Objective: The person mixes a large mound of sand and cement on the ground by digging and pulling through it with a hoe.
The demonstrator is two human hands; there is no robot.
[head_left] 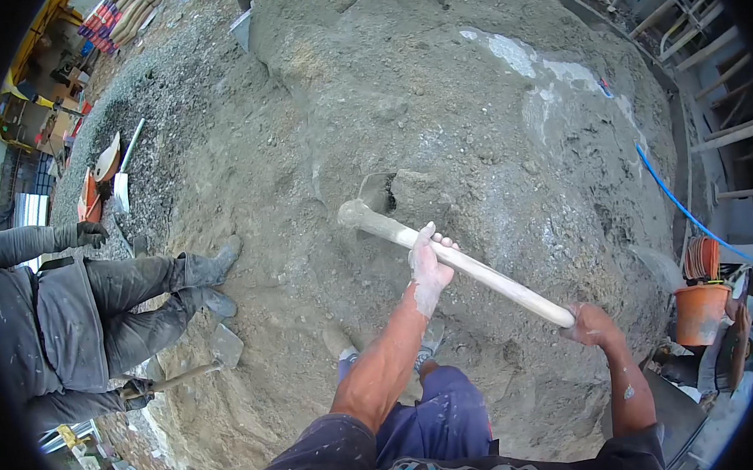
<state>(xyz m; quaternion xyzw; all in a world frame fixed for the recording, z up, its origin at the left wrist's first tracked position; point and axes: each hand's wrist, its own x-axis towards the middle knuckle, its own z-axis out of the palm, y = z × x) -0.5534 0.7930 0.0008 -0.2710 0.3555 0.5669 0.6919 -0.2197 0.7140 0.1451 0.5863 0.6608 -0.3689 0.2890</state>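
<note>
A hoe with a pale wooden handle (500,285) slants across the middle of the view. Its blade (377,189) is partly sunk in the grey sandy mix (302,153), so its lower edge is hidden. Caked material covers the handle near the head. My left hand (431,264), dusted with grey-white powder, grips the handle partway along, near the blade end. At the butt end, my right hand (592,323) is closed around the wood. My feet stand on the mix below the hoe.
On the left stands a co-worker (62,314) in dark clothes and boots, one gloved hand on a shovel (226,347). Gravel (144,103) and orange tools (90,196) lie beyond. To the right are an orange bucket (700,314), a blue hose (667,191) and another person's arm (739,342).
</note>
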